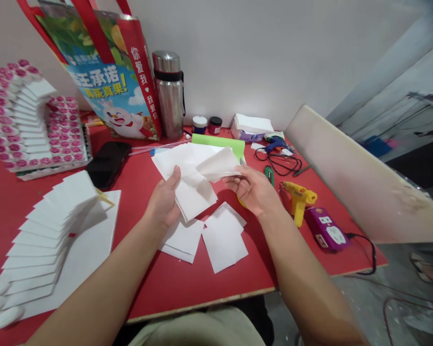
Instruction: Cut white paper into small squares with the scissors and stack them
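My left hand grips a stack of white tissue sheets from the left, fingers closed on its edge, held just above the red table. My right hand pinches the top tissue sheet at its right edge, and that sheet is lifted and folded away from the stack. Loose white tissue squares lie flat on the table right under both hands.
A fanned row of folded white tissues lies at the left, with pink-tipped stacks behind. At the back: a printed bag, steel flask, black phone, green sheet. On the right: a yellow glue gun, purple power strip, cables.
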Available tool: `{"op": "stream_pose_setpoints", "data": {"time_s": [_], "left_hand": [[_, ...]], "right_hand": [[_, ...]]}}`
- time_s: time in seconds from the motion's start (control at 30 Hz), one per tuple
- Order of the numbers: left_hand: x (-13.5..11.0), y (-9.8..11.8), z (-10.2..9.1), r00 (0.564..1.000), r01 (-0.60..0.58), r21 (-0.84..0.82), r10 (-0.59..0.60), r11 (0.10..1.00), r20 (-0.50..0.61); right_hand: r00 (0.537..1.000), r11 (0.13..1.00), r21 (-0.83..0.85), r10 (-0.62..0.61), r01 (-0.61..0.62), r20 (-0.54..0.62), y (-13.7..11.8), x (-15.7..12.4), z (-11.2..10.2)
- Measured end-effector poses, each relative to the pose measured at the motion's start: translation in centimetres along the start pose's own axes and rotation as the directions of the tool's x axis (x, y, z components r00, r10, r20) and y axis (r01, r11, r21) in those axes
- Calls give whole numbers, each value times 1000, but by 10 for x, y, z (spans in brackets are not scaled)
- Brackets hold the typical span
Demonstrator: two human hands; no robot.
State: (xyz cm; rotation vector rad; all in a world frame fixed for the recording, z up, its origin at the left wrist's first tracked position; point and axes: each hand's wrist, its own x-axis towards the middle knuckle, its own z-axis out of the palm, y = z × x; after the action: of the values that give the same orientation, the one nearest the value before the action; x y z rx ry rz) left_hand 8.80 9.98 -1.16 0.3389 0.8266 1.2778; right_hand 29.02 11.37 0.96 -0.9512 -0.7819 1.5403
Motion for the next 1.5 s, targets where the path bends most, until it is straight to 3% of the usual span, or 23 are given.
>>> {"op": "stream_pose_setpoints", "data": {"time_s": [0.3,0.47,0.57,0.63,0.73,0.8,0.87,0.93,1.03,1.13,1.2,1.27,1.33,1.43,1.5], "left_hand": [[1,2,-1,992,90,-19,-88,996,90],[-3,2,-1,952,266,69,-273,961,136],[-5,2,2,926,340,67,-347,938,146],[-6,2,4,892,408,79,-415,910,181],[-8,2,3,787,549,145,-567,823,241],[-9,2,2,730,622,163,-643,766,233],[-11,3,3,707,659,151,-675,737,212],[-12,4,4,722,659,113,-668,744,181],[-12,7,7,801,581,12,-575,814,168],[-13,11,8,881,459,-116,-434,881,189],[-12,13,6,906,406,-180,-369,896,206],[-12,14,5,905,400,-205,-350,893,242],[-12,14,5,903,397,-199,-343,896,258],[-11,12,5,913,385,-169,-347,907,214],[-11,10,5,888,432,-112,-400,895,229]], "right_hand": [[1000,989,-147,18,-18,-1,-9,-6,-4],[1000,986,-167,19,-18,6,-8,-6,-5],[995,966,-259,49,-24,89,-7,-9,-5],[967,928,-370,137,-49,215,-10,-12,-6],[903,790,-612,246,23,352,-14,-17,-6],[941,669,-724,112,165,318,-11,-15,-4],[960,596,-754,-133,277,248,-6,-11,-3],[935,616,-711,-304,340,184,-2,-5,-3],[934,755,-577,-354,310,38,-2,1,-8],[981,882,-457,-172,114,-88,-5,0,-10],[998,926,-375,16,-40,-68,-4,-2,-7],[989,944,-301,147,-139,4,-1,-5,-1],[991,967,-229,125,-112,44,1,-7,5],[996,988,-133,-87,83,-24,-3,-9,7],[985,980,-115,-166,160,-45,-10,-12,4]]}}
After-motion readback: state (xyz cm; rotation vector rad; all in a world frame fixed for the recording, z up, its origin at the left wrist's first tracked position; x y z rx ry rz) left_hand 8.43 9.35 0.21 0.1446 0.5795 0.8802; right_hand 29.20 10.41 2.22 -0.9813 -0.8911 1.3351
